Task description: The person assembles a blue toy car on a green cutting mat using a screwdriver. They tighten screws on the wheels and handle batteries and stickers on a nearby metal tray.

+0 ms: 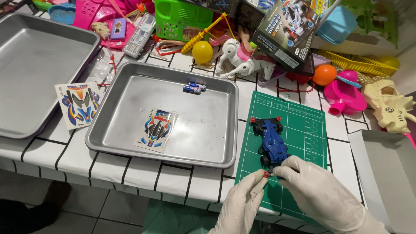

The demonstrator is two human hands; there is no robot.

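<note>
Two hands in thin white gloves meet at the near end of a small blue plastic toy racing car (271,145), which rests on a green gridded cutting mat (303,130) near the front edge of a table covered in a white cloth with black lines (52,151). The left hand (242,201) pinches a small red roller (265,173) at the car's near corner between fingertip and thumb, a narrow grip. The right hand (318,195) curls its fingers over the car's near end, closed lightly on the body beside a black wheel. The car looks light and stiff, its shell smooth and likely slippery under gloves, and its small red rollers and thin bumpers seem fragile; the sturdy middle of the body, between the wheels, appears the safest place to hold it. Two more red rollers mark its far end, flanked by black tyres. To the left sits a shallow silver metal tray (130,147) holding a sticker sheet printed in blue and black (155,130) and two small blue batteries (193,87). A second sticker sheet (79,105) lies on the cloth between that tray and another metal tray (26,125). Bright plastic toys crowd the far side
</note>
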